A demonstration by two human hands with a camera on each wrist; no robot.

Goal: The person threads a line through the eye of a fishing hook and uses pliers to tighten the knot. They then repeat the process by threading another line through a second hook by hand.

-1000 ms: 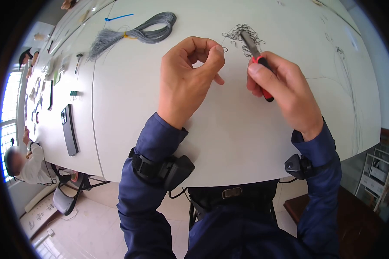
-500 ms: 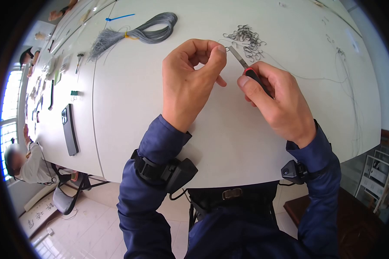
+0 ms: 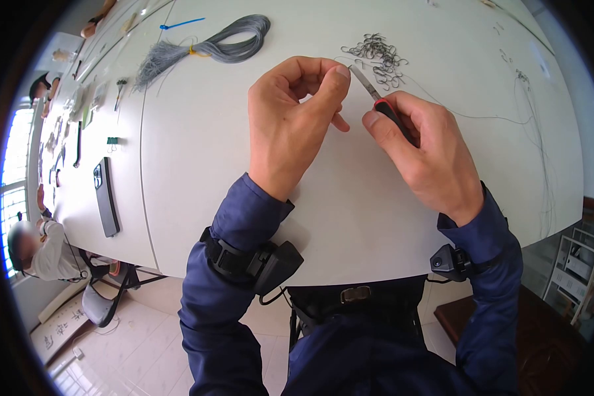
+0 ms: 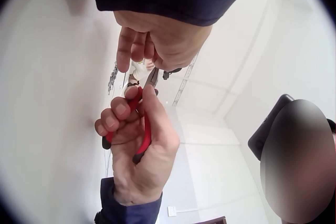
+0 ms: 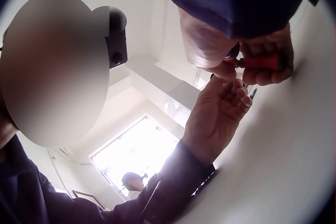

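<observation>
My left hand [image 3: 296, 122] pinches a small dark hook between thumb and forefinger; the fingertips mostly hide it, and a thin line curves just above. In my right hand [image 3: 429, 148] are pliers [image 3: 364, 81] with red and black handles, their narrow metal jaws pointing up and left, right at the left fingertips. The left wrist view shows both red handles of the pliers [image 4: 146, 134] spread within the right palm, with the fingers curled round them. Beyond the hands, a pile of small dark hooks [image 3: 383, 58] lies on the white table [image 3: 363, 218].
A grey bundle of line [image 3: 234, 49], tied with a yellow band, lies at the back left near a blue cable tie [image 3: 181, 24]. Loose thin strands [image 3: 540, 152] trail along the right side. Farther left are a phone [image 3: 105, 198] and a green binder clip [image 3: 112, 144].
My right hand has moved left with the pliers, from over the hook pile to the left fingertips. The left hand has barely shifted and keeps its pinch.
</observation>
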